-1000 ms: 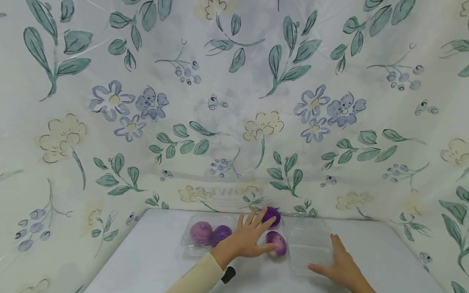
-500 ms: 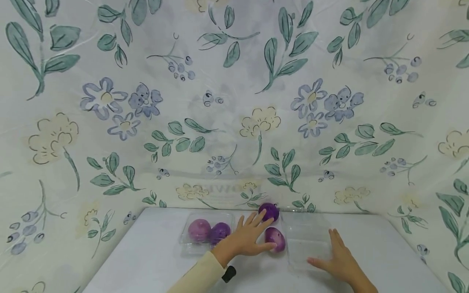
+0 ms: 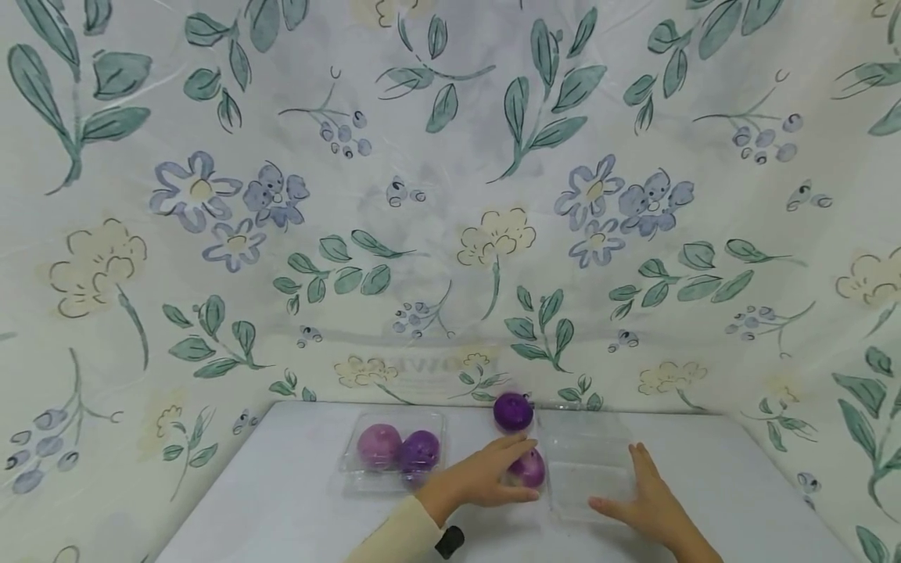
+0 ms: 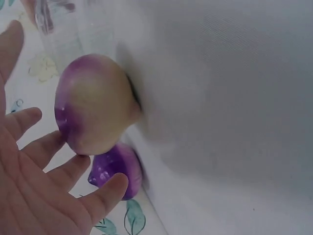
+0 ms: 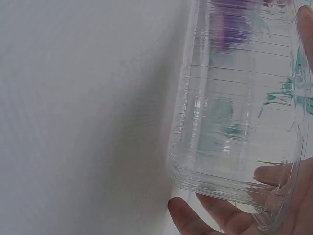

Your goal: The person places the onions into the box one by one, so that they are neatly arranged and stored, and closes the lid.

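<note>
My left hand (image 3: 482,481) reaches over a purple-and-cream, onion-like vegetable (image 3: 529,469) near the middle of the table. In the left wrist view its fingers are spread, with fingertips right at the edge of that rounded vegetable (image 4: 95,103). Behind it sits a darker purple one (image 3: 512,412). To their right stands a clear plastic box (image 3: 591,442) with its lid part raised at the back. My right hand (image 3: 651,500) rests at the box's right end, thumb in front and fingers extended along the side. Through the box wall (image 5: 234,142) in the right wrist view, part of this hand shows.
A second clear plastic box (image 3: 383,481) stands at the left, holding a pink-purple and a deep purple round vegetable (image 3: 420,450). A floral cloth (image 3: 422,195) hangs right behind the white table (image 3: 267,500). A black wrist device (image 3: 450,541) is by the left sleeve.
My left hand has come back toward the front and lowered onto the nearer vegetable, uncovering the darker one behind. The right hand stays at the box. The head view has shifted slightly.
</note>
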`<action>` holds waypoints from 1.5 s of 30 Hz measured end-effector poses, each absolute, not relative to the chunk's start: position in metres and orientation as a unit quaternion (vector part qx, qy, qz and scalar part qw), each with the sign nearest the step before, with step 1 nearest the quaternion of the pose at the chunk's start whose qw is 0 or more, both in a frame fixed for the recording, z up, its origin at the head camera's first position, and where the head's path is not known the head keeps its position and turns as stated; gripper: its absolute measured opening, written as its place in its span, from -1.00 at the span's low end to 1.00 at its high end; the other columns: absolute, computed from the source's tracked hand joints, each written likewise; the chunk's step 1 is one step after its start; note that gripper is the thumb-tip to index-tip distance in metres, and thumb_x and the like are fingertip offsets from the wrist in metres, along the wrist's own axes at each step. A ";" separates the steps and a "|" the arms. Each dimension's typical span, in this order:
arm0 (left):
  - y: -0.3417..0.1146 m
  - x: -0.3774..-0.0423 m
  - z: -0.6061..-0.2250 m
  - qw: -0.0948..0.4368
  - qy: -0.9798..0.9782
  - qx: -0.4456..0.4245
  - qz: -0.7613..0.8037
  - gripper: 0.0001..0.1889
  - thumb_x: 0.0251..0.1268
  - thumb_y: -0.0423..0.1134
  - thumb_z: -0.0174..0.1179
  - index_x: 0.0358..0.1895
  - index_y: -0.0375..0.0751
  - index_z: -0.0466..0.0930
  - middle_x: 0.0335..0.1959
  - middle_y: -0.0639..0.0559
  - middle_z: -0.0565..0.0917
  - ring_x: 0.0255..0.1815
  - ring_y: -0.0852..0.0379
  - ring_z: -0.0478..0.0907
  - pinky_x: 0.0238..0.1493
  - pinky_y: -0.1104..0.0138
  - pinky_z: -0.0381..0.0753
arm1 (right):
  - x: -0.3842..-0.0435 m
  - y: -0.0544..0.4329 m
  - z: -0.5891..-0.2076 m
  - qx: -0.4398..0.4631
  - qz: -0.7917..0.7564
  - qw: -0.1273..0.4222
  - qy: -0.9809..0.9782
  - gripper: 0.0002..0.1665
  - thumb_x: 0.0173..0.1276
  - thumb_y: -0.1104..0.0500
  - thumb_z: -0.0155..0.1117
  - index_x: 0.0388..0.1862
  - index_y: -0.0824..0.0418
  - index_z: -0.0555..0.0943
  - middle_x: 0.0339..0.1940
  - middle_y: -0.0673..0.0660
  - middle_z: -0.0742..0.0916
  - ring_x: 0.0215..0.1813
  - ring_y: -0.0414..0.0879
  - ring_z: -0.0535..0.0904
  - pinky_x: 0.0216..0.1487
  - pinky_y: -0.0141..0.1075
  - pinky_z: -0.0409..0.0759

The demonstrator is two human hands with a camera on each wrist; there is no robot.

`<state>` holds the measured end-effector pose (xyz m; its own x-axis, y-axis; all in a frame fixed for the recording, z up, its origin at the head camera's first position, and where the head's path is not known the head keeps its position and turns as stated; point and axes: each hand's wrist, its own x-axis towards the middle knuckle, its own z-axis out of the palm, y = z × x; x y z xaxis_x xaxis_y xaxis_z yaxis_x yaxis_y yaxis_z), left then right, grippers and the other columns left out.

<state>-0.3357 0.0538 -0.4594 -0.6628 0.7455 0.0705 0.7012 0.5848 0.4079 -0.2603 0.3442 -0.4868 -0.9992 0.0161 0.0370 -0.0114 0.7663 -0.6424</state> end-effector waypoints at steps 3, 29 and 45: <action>0.057 -0.336 -0.460 0.046 0.889 0.408 0.204 -0.21 0.26 0.15 0.29 0.49 -0.07 0.27 0.52 -0.14 0.27 0.53 -0.06 0.22 0.49 0.12 0.28 | -0.259 0.343 -0.487 -0.004 0.344 0.020 -0.939 0.47 0.09 -0.23 0.50 0.50 0.60 -0.17 0.52 0.65 -0.11 0.50 0.59 -0.13 0.39 0.41 0.02; 0.062 -0.346 -0.476 0.078 0.882 0.334 0.323 -0.49 0.11 -0.08 0.43 0.16 -0.13 0.63 0.09 -0.03 0.67 0.07 0.12 0.59 0.09 0.32 0.58 | -0.257 0.337 -0.493 -0.022 0.365 0.004 -0.931 0.51 0.09 -0.26 0.49 0.53 0.53 -0.27 0.52 0.65 -0.13 0.52 0.56 -0.18 0.42 0.37 0.03; 0.070 -0.350 -0.470 0.147 0.863 0.302 0.379 -0.55 -0.07 -0.27 0.52 -0.01 -0.02 0.67 -0.08 0.13 0.67 -0.10 0.23 0.55 -0.01 0.32 0.59 | -0.259 0.343 -0.488 -0.010 0.360 0.013 -0.933 0.49 0.10 -0.23 0.50 0.52 0.56 -0.22 0.52 0.66 -0.14 0.51 0.58 -0.19 0.41 0.39 0.00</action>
<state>-0.3499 0.0702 -0.4696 -0.7746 0.6320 -0.0245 0.4098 0.5310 0.7417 -0.2588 0.3432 -0.4882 -0.9995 0.0279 0.0177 0.0088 0.7406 -0.6719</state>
